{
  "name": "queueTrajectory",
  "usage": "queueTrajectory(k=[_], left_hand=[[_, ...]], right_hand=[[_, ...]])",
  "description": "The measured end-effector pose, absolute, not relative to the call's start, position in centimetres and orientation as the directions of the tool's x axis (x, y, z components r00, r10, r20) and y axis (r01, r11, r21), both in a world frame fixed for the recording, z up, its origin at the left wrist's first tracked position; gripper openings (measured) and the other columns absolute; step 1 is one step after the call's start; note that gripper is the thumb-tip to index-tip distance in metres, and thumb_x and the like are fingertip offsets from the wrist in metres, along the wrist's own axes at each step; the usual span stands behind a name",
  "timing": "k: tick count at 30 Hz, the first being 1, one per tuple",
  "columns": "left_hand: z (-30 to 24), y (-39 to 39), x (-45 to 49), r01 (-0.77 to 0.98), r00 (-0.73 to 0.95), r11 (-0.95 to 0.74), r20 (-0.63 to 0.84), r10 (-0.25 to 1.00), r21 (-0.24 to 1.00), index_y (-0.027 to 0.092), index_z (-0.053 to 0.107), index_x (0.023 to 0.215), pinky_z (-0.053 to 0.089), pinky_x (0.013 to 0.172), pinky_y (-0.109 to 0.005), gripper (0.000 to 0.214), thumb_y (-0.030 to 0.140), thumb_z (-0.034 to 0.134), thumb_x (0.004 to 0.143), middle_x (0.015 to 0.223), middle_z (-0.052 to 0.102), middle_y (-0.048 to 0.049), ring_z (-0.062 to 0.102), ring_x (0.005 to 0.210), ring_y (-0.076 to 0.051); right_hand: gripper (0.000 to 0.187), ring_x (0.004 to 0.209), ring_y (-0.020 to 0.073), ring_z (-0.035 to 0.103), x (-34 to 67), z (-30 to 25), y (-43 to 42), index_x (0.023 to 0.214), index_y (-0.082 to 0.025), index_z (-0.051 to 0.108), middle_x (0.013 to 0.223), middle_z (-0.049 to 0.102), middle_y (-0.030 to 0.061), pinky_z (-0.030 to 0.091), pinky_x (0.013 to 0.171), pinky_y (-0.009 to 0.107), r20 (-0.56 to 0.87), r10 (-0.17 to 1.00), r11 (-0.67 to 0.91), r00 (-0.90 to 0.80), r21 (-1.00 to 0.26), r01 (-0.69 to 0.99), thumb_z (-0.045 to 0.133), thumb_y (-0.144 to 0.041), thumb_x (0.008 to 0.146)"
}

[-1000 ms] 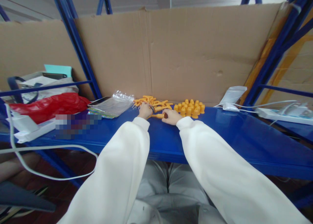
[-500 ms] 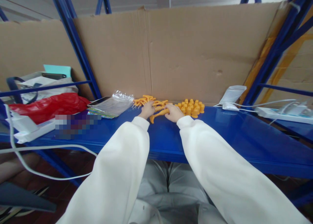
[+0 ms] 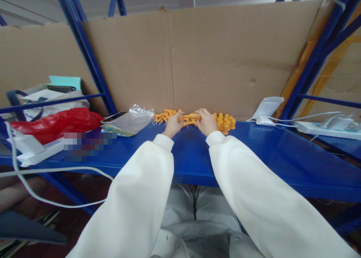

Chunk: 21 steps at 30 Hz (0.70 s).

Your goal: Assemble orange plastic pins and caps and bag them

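My left hand [image 3: 174, 125] and my right hand [image 3: 207, 122] face each other above the back of the blue shelf. Between them runs a long, narrow yellow-orange piece [image 3: 192, 116], pinched near one end by each hand. It looks like plastic; its exact kind cannot be made out. To the left and just behind my left hand lies a loose pile of branching yellow-orange pieces [image 3: 162, 116], with small metallic bits at its edge. Beside my right hand stand several stubby yellow-orange blocks [image 3: 225, 123], packed close in rows. My fingers hide the ends of the held piece.
A clear plastic bag [image 3: 135, 122] lies left on the blue shelf [image 3: 254, 156], near a red bag [image 3: 62, 123] and a white power strip [image 3: 42, 153]. Cardboard [image 3: 211, 59] walls the back. At right are a white packet [image 3: 267, 107], cables and another power strip [image 3: 318, 130].
Both hands have moved slightly up and away from me. The curved piece that lay tilted between them, pointing toward me, now shows as a level piece held between both hands.
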<state>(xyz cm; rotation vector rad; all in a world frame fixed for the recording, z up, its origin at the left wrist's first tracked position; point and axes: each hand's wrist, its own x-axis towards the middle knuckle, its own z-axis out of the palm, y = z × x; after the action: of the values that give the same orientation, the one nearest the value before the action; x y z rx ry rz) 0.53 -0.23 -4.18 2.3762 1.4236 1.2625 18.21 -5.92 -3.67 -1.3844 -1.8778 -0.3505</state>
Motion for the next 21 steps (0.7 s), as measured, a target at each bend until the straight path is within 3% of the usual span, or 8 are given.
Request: queueTrajectory(k=[2,5,8,11,15,18,21], left_hand=[[-3.6,-0.8,0.5,0.699,0.167,-0.52,0.595,0.786,0.491,0.015,0.068,0.128,0.053,0.103,-0.033,0.043,0.011,0.059,0.087,0.117,0.077,-0.0089,0.072,0.111,-0.024],[-3.1,-1.6,0.6,0.722,0.109,-0.471,0.589,0.801,0.507,0.015,0.069,0.123,0.053,0.099,-0.031,0.038,0.011,0.06,0.087,0.11,0.078,-0.0079,0.073,0.107,-0.024],[-2.9,-1.9,0.6,0.732,0.103,-0.453,0.574,0.812,0.509,0.017,0.069,0.123,0.053,0.097,-0.03,0.035,0.012,0.061,0.089,0.107,0.078,-0.0066,0.074,0.105,-0.024],[-3.1,-1.8,0.4,0.736,0.111,-0.454,0.571,0.813,0.503,0.019,0.068,0.123,0.053,0.098,-0.031,0.035,0.012,0.062,0.09,0.107,0.077,-0.0053,0.074,0.105,-0.024],[-3.6,-1.2,0.2,0.737,0.107,-0.459,0.584,0.805,0.497,0.021,0.068,0.121,0.054,0.097,-0.033,0.035,0.01,0.064,0.088,0.107,0.077,-0.0053,0.074,0.104,-0.024],[-3.8,-0.7,0.0,0.748,0.102,-0.455,0.593,0.799,0.483,0.023,0.068,0.118,0.054,0.097,-0.032,0.036,0.007,0.064,0.087,0.105,0.076,-0.0035,0.073,0.105,-0.024],[-4.0,-0.4,-0.1,0.761,0.096,-0.437,0.582,0.807,0.48,0.025,0.067,0.117,0.053,0.1,-0.032,0.036,0.007,0.063,0.086,0.102,0.076,-0.0024,0.072,0.108,-0.024]], right_hand=[[0.047,0.131,0.0301,0.056,18.1,-3.8,-5.6,0.136,-0.015,0.059,0.139,0.061,0.0185,0.046,0.108,0.045,0.715,0.693,0.405,-0.092,-0.28,0.87,0.05,-0.015,0.089],[0.044,0.125,0.0273,0.062,18.1,-4.1,-4.7,0.136,-0.015,0.058,0.136,0.064,0.0178,0.05,0.105,0.043,0.694,0.718,0.428,0.051,-0.499,0.754,0.055,-0.026,0.093],[0.032,0.101,0.0224,0.071,18.4,-4.2,-4.0,0.118,-0.019,0.064,0.113,0.074,0.0116,0.058,0.09,0.037,0.574,0.802,0.39,0.165,-0.712,0.584,0.051,-0.043,0.1],[0.036,0.07,0.0172,0.069,18.4,-4.2,-3.8,0.096,-0.019,0.064,0.085,0.073,0.0064,0.059,0.071,0.031,0.44,0.881,0.319,0.175,-0.824,0.468,0.048,-0.051,0.102],[0.027,0.063,0.0133,0.064,18.1,-4.1,-3.6,0.089,-0.02,0.06,0.079,0.068,0.0012,0.056,0.065,0.026,0.39,0.908,0.3,0.155,-0.861,0.41,0.055,-0.044,0.1],[0.019,0.074,0.0143,0.067,18.0,-4.3,-3.1,0.099,-0.02,0.06,0.091,0.069,0.0026,0.056,0.069,0.026,0.423,0.899,0.333,0.115,-0.83,0.447,0.055,-0.038,0.098],[0.023,0.09,0.0169,0.068,18.3,-4.6,-3.0,0.114,-0.019,0.061,0.107,0.07,0.0063,0.057,0.083,0.032,0.505,0.862,0.395,0.036,-0.716,0.575,0.057,-0.029,0.095]])
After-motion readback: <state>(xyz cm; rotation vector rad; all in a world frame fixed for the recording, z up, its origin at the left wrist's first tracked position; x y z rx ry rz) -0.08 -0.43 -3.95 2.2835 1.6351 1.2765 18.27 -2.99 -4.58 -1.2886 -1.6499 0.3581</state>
